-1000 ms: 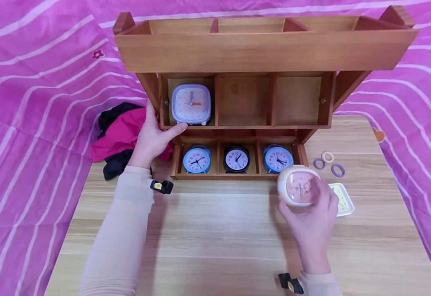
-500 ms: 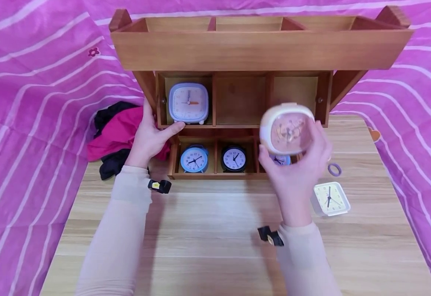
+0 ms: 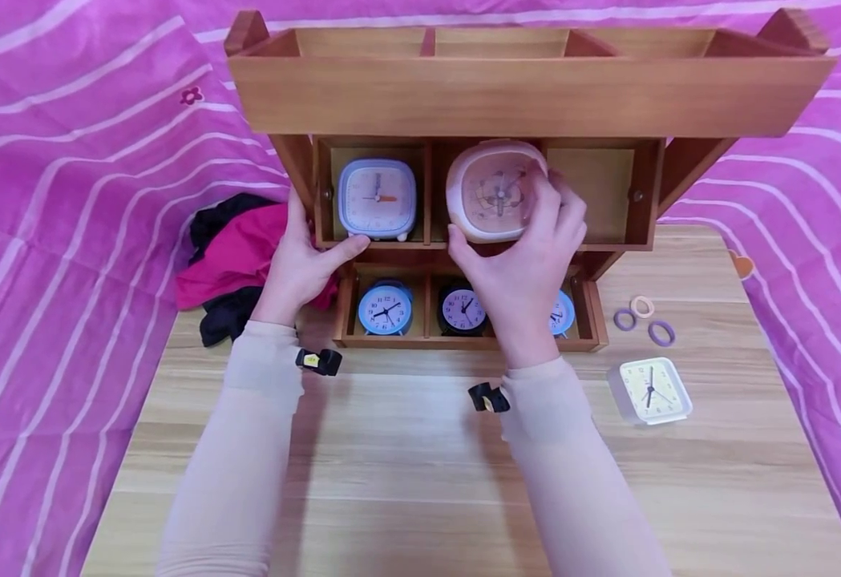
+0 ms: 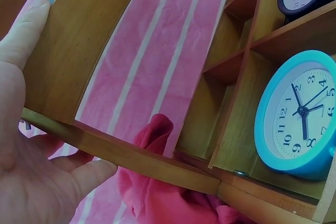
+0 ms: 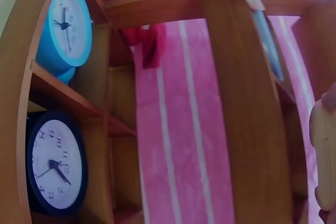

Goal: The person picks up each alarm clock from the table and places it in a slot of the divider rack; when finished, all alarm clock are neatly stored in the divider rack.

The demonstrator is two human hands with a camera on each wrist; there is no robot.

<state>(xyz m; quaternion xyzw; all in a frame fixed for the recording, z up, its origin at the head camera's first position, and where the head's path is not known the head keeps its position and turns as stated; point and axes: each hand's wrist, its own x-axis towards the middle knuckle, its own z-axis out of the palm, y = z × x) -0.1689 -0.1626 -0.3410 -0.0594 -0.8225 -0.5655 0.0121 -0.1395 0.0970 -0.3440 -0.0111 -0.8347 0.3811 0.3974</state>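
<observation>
My right hand (image 3: 524, 276) grips a rounded pink-and-white alarm clock (image 3: 492, 208) at the middle compartment of the wooden rack's (image 3: 521, 98) middle tier. Only a cream edge of this clock (image 5: 323, 156) shows in the right wrist view. Left of it, a lilac-blue square alarm clock (image 3: 377, 200) stands in its compartment. My left hand (image 3: 301, 268) holds the rack's left side, thumb at the tier's front edge below the lilac-blue clock. In the left wrist view, fingers (image 4: 94, 177) of that hand wrap the wooden side piece (image 4: 131, 150).
The lowest tier holds a blue round clock (image 3: 386, 311), a black one (image 3: 462, 311) and another blue one (image 3: 563, 312), partly covered by my right hand. A white square clock (image 3: 654, 391) and several rings (image 3: 661, 332) lie right; pink and black cloth (image 3: 236, 256) lies left.
My right hand has carried the pink-and-white clock from over the table at right, up and leftward to the middle tier's middle compartment. The left hand has stayed on the rack.
</observation>
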